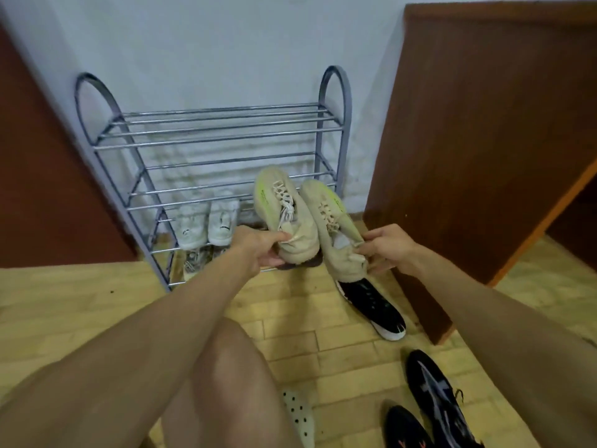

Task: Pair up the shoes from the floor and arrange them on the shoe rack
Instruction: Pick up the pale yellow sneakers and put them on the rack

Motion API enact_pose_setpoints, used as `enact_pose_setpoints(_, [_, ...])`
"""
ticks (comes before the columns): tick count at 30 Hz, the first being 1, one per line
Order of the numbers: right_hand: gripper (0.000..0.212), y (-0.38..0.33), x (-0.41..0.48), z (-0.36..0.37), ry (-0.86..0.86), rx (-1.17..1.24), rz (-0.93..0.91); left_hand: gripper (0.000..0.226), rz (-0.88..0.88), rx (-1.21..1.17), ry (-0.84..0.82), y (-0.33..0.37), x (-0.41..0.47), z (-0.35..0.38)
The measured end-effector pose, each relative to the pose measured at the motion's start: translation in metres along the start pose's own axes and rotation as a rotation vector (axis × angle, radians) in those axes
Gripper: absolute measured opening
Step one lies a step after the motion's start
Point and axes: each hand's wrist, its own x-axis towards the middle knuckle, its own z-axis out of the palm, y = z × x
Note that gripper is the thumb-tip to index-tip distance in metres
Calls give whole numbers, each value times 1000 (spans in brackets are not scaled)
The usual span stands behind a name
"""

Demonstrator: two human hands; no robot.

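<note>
2 beige shoes held before the shoe rack [206,130].
Left hand [258,250] grips one beige shoe [284,215] at its heel; right hand [391,250] pinches the other beige shoe [336,234].

A single wide-angle head camera looked forward and steeply down from just above the person's bare knee [226,367], close over both outstretched forearms. It faced a metal shoe rack [213,137] against the white wall [226,43], just beyond the fingers [281,236]; straight edges bowed toward the frame's borders.
</note>
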Motion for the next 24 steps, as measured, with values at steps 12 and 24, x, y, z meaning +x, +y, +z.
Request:
enact_pose_setpoints(12, [28, -105, 143, 20, 65, 185, -30, 25, 51, -23, 152, 76, 146, -18])
enact_pose_setpoints(24, [33, -131, 251, 35, 113, 142, -96, 31, 102, -60, 133, 101, 241, 1])
